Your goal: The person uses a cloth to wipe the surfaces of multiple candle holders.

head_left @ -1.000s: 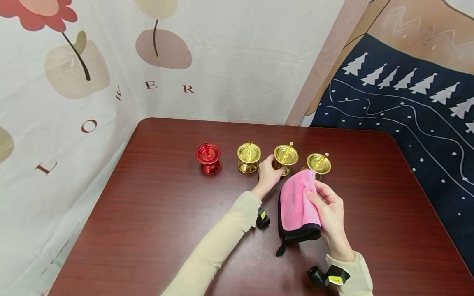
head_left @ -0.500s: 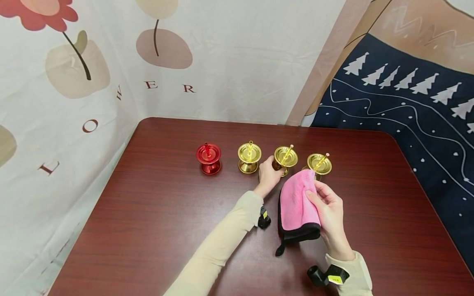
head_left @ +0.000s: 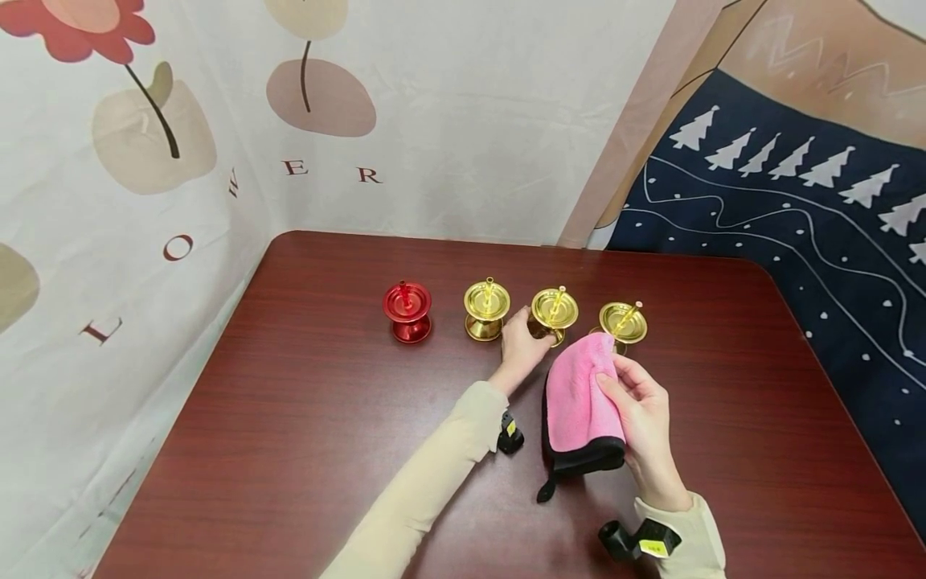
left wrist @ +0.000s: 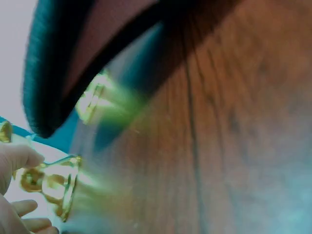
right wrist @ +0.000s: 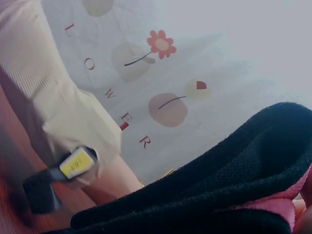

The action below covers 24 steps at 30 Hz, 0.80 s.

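My left hand (head_left: 522,349) grips the stem of a gold candle holder (head_left: 555,309), third from the left in a row. In the left wrist view its fingers (left wrist: 27,224) and thumb lie either side of the gold candle holder (left wrist: 56,183). My right hand (head_left: 646,422) pinches a pink cloth (head_left: 584,394) with a black edge, folded and hanging just in front of the row. The cloth partly covers the base of the rightmost gold candle holder (head_left: 624,322). Black folded fabric (right wrist: 195,195) fills the lower part of the right wrist view.
A red candle holder (head_left: 407,310) stands at the left of the row, with another gold candle holder (head_left: 486,309) beside it. All are on a dark red-brown table (head_left: 304,418). Printed curtains (head_left: 463,121) hang behind the table.
The gripped candle holder has shifted slightly left and its spike stands a little more upright. My left hand moved slightly left with it. The cloth and right hand are almost unmoved.
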{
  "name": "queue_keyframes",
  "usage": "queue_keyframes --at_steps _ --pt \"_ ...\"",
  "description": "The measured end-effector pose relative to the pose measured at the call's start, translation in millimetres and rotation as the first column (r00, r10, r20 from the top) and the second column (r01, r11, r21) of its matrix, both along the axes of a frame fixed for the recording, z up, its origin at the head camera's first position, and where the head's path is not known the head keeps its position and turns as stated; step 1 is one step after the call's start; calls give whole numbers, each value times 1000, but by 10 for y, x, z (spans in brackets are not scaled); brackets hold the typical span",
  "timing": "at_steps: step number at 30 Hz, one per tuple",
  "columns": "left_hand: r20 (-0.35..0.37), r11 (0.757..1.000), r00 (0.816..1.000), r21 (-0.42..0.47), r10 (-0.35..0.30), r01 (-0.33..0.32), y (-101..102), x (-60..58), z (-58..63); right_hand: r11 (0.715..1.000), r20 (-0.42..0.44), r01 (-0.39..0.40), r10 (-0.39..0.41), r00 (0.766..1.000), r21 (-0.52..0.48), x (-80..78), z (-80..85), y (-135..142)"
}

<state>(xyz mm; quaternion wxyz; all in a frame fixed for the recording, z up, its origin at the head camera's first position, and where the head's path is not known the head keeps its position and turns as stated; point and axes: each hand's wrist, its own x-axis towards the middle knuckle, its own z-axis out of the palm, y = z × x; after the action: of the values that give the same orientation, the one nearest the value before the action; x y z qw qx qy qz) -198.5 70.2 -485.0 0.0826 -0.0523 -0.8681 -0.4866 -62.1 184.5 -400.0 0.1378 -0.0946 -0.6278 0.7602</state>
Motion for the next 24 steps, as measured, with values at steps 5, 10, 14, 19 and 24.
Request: queue_keyframes --at_steps 5,10,14,19,24 --pt "28 994 1000 112 -1 -2 -200 128 73 1000 -5 -9 9 1000 -14 -7 8 0" --pt "67 978 998 208 -5 -9 -443 188 103 1000 -1 -15 15 1000 -7 -23 13 1" --pt "51 968 998 247 30 -42 -585 199 103 1000 -4 -14 14 1000 0 -40 6 2" --pt "-12 955 985 248 173 -165 -698 169 74 1000 -2 -26 26 1000 5 -58 -3 -6" --pt "-20 932 964 259 266 -252 -763 92 31 999 -2 -33 33 999 13 -88 -8 -8"
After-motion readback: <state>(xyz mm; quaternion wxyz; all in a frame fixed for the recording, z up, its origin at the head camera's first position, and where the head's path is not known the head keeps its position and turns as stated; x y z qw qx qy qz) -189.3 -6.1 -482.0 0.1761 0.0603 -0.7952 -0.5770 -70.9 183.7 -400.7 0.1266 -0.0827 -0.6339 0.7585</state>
